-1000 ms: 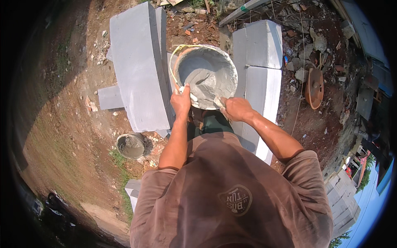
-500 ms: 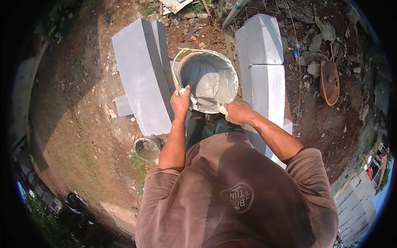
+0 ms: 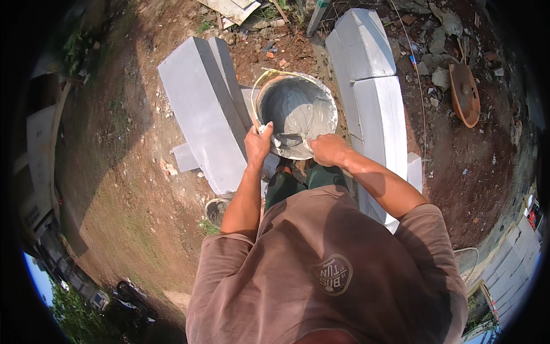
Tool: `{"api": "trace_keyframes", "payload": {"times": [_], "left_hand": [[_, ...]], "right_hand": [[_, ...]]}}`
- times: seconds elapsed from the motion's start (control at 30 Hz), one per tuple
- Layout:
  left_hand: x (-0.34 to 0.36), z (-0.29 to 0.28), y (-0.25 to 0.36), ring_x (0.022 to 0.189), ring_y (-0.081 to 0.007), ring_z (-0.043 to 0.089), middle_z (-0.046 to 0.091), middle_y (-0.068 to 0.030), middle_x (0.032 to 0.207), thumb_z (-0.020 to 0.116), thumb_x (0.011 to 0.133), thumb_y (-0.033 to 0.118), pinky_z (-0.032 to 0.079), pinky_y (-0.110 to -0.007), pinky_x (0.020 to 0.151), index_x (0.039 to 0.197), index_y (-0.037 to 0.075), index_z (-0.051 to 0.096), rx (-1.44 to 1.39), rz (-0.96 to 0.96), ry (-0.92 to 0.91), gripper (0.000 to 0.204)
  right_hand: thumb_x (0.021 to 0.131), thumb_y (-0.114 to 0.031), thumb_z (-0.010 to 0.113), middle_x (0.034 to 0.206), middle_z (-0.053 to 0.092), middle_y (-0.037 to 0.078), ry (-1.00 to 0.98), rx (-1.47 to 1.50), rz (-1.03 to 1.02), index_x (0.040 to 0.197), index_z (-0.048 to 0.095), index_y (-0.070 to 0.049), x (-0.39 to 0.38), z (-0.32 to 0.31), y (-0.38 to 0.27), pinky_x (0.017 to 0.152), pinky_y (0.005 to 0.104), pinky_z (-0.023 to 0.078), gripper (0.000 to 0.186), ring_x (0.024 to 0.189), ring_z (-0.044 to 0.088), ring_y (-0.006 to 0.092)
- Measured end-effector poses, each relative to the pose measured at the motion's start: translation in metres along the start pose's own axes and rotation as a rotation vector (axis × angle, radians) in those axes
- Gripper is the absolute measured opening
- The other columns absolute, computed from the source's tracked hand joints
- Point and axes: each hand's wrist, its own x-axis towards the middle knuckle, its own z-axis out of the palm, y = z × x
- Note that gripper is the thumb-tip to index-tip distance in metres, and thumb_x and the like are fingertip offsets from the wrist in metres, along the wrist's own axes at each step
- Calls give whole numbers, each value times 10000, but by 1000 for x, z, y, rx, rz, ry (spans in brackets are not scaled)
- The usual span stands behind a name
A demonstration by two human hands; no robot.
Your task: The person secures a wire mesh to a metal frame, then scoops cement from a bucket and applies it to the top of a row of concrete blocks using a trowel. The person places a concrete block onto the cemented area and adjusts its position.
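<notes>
A round bucket (image 3: 330, 113) of wet grey mortar (image 3: 309, 117) stands in front of my legs, with a thin yellowish handle (image 3: 254, 98) along its left side. My left hand (image 3: 258, 143) is closed on the bucket at its near left rim, by the end of that handle. At the near right rim, my right hand (image 3: 328, 150) is closed round the pale grip of a trowel. The trowel blade (image 3: 291, 139) lies in the mortar at the near side, partly coated, so its full shape is hidden.
Grey lightweight blocks (image 3: 200, 109) lean at the left; a row of pale blocks (image 3: 381, 120) runs along the right. A smaller mortar-stained bucket (image 3: 215, 211) sits by my left forearm. Rubble and a rusty orange pan-like tool (image 3: 465, 97) lie at far right. A thin string (image 3: 417, 74) crosses there.
The whole view has shifted slightly. The trowel blade has turned in the mortar and shows darker, and my right hand sits closer over the rim. My left hand keeps its hold.
</notes>
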Motion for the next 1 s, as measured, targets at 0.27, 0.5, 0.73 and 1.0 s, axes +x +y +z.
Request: {"api": "trace_keyframes", "payload": {"times": [0.27,0.5,0.73,1.0], "left_hand": [[6,1,14,771,-363,639,647,-231,792,676,763,420,476,-410,714,831,-49,620,47,65,-42,477],[23,-7,-3,768,-313,646,659,-211,816,672,781,382,475,-394,715,880,-60,628,48,64,-80,455],[18,-12,8,774,-319,647,655,-217,801,669,782,392,476,-393,717,867,-62,624,24,101,-108,464],[20,-12,14,762,-358,641,640,-243,780,666,765,430,477,-405,706,818,-65,602,65,82,-118,502]], "right_hand": [[839,-226,536,1088,592,211,243,221,360,1328,444,-76,3,23,24,850,440,482,519,992,595,349],[782,-207,526,928,638,241,127,450,63,1164,549,3,-44,26,5,792,447,477,437,908,614,388],[836,-312,548,933,628,251,172,533,441,1152,490,2,-66,22,15,770,471,464,450,889,606,407],[865,-293,535,1040,601,228,402,215,513,1146,524,-33,-17,28,37,793,462,493,383,932,618,377]]}}
